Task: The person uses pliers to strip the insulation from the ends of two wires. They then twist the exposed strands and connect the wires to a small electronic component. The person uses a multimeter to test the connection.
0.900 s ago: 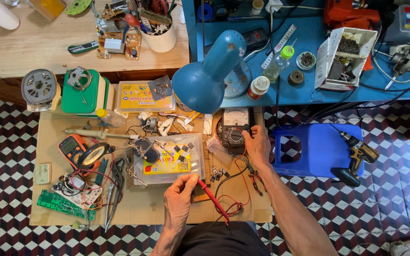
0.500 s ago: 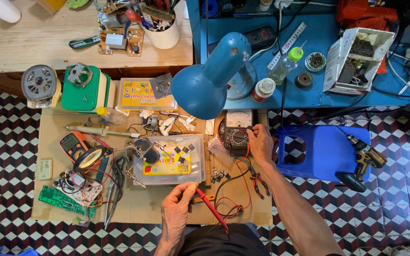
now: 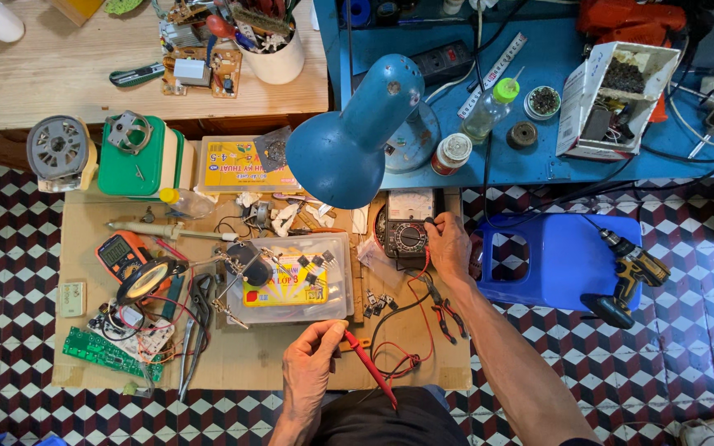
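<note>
A low cardboard-topped board (image 3: 258, 367) carries the clutter, with a blue lamp (image 3: 349, 149) at its far edge. On the right side lies an analogue multimeter (image 3: 406, 230); the right hand (image 3: 449, 246) rests on it, fingers curled loosely at its dial, gripping nothing firmly. At the near edge, the left hand (image 3: 309, 372) pinches a red test probe (image 3: 369, 367) between thumb and fingertips, its shaft slanting toward the person.

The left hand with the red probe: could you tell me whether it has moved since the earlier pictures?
No real move: the left hand stays at the cardboard's near edge below the clear plastic box, holding the red probe.
</note>
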